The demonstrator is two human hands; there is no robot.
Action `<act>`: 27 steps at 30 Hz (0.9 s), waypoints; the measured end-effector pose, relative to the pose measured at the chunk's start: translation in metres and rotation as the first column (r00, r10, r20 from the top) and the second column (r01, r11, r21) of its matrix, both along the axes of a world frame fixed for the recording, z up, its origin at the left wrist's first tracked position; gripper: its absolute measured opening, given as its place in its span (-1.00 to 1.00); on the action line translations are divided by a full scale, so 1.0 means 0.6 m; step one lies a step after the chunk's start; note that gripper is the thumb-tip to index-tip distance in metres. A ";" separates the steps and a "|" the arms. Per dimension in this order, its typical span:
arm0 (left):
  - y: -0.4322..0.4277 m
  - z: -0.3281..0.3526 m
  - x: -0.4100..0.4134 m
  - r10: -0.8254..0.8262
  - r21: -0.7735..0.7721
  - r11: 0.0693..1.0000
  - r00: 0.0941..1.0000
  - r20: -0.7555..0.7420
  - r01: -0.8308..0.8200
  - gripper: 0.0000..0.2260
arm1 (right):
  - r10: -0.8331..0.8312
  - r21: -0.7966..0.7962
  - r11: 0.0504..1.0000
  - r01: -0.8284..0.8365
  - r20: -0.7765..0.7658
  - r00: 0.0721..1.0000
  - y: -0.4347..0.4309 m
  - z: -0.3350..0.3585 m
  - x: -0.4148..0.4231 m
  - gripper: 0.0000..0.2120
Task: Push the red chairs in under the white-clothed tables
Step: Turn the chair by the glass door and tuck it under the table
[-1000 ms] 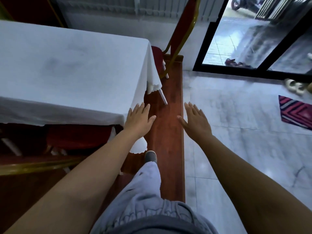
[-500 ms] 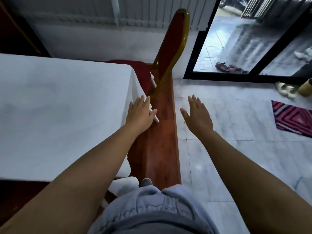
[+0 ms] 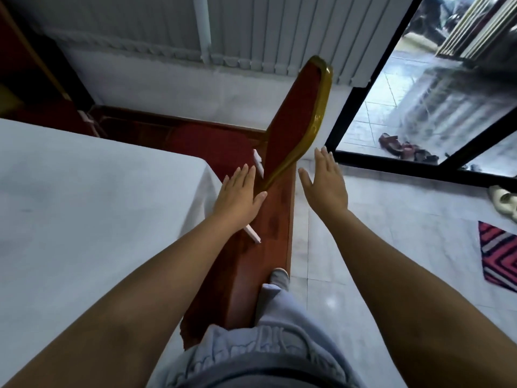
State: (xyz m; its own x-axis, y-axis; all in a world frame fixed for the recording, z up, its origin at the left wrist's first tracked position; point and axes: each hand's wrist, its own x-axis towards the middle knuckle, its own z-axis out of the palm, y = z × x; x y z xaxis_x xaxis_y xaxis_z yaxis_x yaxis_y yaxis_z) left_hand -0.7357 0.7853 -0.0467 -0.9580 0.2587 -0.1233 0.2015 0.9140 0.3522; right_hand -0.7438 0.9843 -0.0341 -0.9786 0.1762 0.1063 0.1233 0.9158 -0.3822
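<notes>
Bare forearms, no sleeves; lt grey-blue trousers (image 3: 268,354) (elastic waist), grey shoe (image 3: 279,276).

We've got both arms out fwd, palms down, fingers spread. Left hand (image 3: 240,195) over the corner of the white-clothed table (image 3: 84,208), right hand (image 3: 326,184) above the pale floor tiles (image 3: 391,247), neither gripping anything. Red chair (image 3: 296,116) w/ gold frame just ahead between them, back tilted, seat partly under the cloth. Striped mat (image 3: 498,256) far right.
</notes>
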 end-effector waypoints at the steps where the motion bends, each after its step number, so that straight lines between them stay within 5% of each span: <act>1: 0.015 0.004 -0.023 0.003 0.010 1.000 1.000 0.007 -0.003 -0.40 | 0.019 -0.004 1.000 -0.019 0.005 1.000 0.014 0.003 -0.033 -0.39; 13: 0.171 0.003 -0.225 -0.021 0.106 0.994 0.999 0.039 0.017 -0.30 | 0.134 0.016 0.991 -0.133 -0.043 0.990 0.123 0.034 -0.316 -0.35; 27: 0.248 -0.010 -0.306 -0.115 0.085 0.991 0.988 0.105 0.107 -0.28 | 0.203 0.042 0.979 -0.199 -0.116 0.972 0.161 0.035 -0.434 -0.30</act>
